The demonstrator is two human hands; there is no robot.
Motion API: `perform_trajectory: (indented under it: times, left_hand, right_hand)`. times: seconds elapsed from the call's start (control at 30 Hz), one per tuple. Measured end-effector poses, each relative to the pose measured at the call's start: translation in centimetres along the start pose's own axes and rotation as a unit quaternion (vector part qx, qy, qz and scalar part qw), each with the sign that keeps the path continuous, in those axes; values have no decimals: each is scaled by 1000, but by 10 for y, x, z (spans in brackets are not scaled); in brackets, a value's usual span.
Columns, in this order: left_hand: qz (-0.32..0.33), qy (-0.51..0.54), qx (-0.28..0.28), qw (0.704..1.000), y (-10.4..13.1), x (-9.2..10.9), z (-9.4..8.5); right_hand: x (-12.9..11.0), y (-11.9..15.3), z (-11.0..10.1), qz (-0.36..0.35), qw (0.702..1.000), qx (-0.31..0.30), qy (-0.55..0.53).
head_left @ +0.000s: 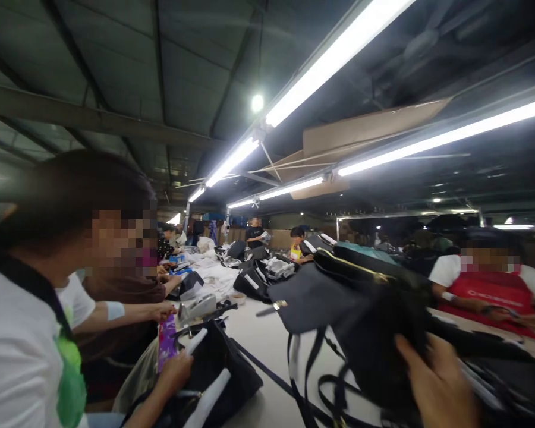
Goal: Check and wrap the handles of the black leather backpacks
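Note:
My right hand [441, 374] comes in from the lower right, thumb against the side of a black bag [365, 333] and fingers curled at it. The bag is held up tilted over the table, blurred by motion. A gold zipper [352, 261] runs along its top, and its flap [310, 300] sticks out to the left. Thin black straps [310, 374] dangle below it towards the white tabletop [249, 333]. My left hand is not in view.
At left, a co-worker [22, 321] holds a purple packet [166, 342] beside another black bag [223, 362]. A tape dispenser [199, 306] and piled bags [252, 279] lie farther along the table. Across it sits a person in a red apron [490, 294]. Tube lights [339, 53] hang overhead.

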State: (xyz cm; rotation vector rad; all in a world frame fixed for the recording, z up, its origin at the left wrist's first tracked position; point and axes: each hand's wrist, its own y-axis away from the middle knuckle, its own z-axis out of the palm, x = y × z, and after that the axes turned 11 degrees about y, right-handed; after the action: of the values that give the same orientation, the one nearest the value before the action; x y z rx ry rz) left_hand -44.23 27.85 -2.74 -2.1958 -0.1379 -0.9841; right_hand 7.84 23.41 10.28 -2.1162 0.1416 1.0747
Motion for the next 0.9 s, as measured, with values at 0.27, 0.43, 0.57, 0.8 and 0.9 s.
perform_trajectory:
  times: [0.27,0.43,0.57,0.8,0.9]
  left_hand:
    - [58,207,-110,970,148,158,156]
    - [28,336,-114,935,251,256,205]
    - [13,357,-119,926,248,271,193]
    - [-3,360,-168,918,250,279,188]
    - [-12,359,-190,914,249,282,187]
  right_hand:
    - [-5,39,-11,-113,963,-220,107]
    - [62,71,-107,-52,958,-142,243]
    - [102,77,-189,53,937,-54,340]
    - [146,87,-216,145,914,-40,378]
    - [146,95,-200,127,916,-48,378]
